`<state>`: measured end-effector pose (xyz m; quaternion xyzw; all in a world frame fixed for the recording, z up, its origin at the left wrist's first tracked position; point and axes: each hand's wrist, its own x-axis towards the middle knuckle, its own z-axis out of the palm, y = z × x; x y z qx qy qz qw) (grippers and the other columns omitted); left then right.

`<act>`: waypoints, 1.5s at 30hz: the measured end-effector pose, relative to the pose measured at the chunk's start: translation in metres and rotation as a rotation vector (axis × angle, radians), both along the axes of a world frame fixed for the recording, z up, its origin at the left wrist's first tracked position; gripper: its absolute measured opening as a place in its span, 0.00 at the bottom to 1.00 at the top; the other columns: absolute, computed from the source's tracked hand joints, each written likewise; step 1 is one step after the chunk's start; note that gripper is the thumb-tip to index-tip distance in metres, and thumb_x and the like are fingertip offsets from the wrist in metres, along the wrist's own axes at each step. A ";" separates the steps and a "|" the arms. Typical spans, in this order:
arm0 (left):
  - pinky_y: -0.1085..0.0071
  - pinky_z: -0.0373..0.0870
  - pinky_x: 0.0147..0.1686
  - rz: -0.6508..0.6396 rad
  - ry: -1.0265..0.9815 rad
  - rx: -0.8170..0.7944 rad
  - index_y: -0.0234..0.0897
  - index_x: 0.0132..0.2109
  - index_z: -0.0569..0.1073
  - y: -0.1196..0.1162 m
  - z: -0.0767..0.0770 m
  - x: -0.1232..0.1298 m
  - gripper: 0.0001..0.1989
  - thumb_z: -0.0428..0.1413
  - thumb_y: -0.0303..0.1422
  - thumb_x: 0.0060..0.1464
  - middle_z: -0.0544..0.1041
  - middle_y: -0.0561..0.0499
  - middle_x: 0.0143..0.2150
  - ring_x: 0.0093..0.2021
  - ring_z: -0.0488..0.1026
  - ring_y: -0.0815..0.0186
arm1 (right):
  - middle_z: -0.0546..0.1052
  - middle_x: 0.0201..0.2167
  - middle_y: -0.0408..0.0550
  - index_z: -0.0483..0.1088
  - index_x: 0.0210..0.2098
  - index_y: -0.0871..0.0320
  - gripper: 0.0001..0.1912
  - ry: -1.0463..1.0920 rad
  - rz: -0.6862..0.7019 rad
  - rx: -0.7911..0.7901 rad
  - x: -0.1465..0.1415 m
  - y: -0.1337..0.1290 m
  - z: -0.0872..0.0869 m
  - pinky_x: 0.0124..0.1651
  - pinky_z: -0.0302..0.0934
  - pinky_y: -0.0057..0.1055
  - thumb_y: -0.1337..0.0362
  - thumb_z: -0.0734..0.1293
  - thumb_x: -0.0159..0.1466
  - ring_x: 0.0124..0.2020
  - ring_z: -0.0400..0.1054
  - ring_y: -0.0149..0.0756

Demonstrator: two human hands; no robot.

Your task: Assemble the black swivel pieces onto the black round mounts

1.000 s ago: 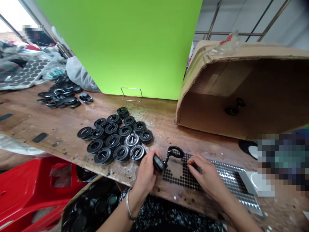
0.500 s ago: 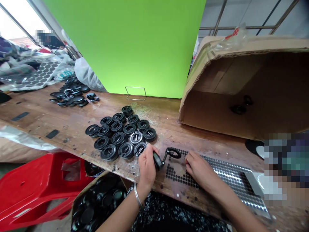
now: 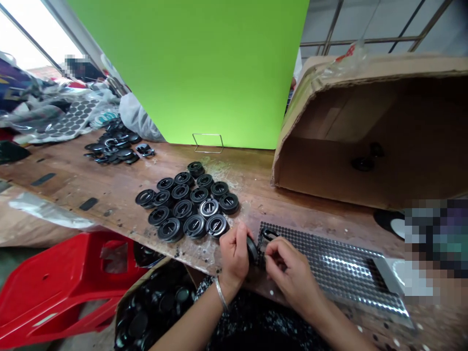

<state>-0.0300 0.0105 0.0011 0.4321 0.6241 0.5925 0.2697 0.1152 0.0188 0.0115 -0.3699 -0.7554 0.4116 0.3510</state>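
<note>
- The left hand (image 3: 234, 253) is clenched round a round black holder (image 3: 252, 250) at the near edge of the table (image 3: 109, 185), its face turned toward the other hand.
- The right hand (image 3: 288, 270) has come in from the dot sheet (image 3: 336, 265) and now meets the holder, thumb and forefinger pinched together at its face; it seems to grasp one small black dot, though the dot itself is too small to make out.
- A second ago that hand was resting out on the sheet among the dots, and the holder's black ring (image 3: 269, 235) stood up clear of both hands. Now the ring lies just beyond the right knuckles, partly hidden.
- I judge this to mean that a dot has been peeled off and is being pressed onto the holder.
- Just left of the holder stands a tight cluster of black round parts (image 3: 190, 207), unmoved.
- Beyond the holder and to its right, a cardboard box (image 3: 329, 122) lies on its side, a couple of black pieces deep inside.
- Below the holder, off the table edge, a carton (image 3: 153, 307) holds more black parts, and a red stool (image 3: 62, 287) stands left of it.
- Far left of the holder, another heap of black parts (image 3: 115, 148) lies before a green board (image 3: 204, 68).
</note>
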 end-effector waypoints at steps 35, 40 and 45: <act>0.73 0.54 0.21 0.080 -0.260 -0.120 0.37 0.19 0.64 0.001 0.001 -0.007 0.25 0.47 0.46 0.61 0.60 0.55 0.17 0.19 0.56 0.71 | 0.70 0.35 0.49 0.68 0.30 0.57 0.08 -0.670 -0.008 0.227 0.043 0.033 -0.037 0.43 0.62 0.35 0.73 0.61 0.64 0.40 0.64 0.40; 0.73 0.56 0.22 0.059 -0.240 -0.121 0.37 0.20 0.65 0.003 -0.004 -0.009 0.24 0.49 0.44 0.61 0.63 0.54 0.19 0.21 0.58 0.70 | 0.72 0.34 0.49 0.69 0.28 0.58 0.07 -0.784 -0.015 0.234 0.034 0.041 -0.025 0.43 0.61 0.33 0.75 0.63 0.59 0.40 0.65 0.40; 0.74 0.57 0.22 0.054 -0.257 -0.124 0.37 0.21 0.66 0.007 -0.007 -0.011 0.24 0.50 0.46 0.61 0.64 0.54 0.20 0.21 0.59 0.70 | 0.73 0.34 0.48 0.69 0.28 0.57 0.09 -0.829 -0.070 0.272 0.026 0.044 -0.023 0.39 0.60 0.31 0.77 0.62 0.57 0.38 0.65 0.38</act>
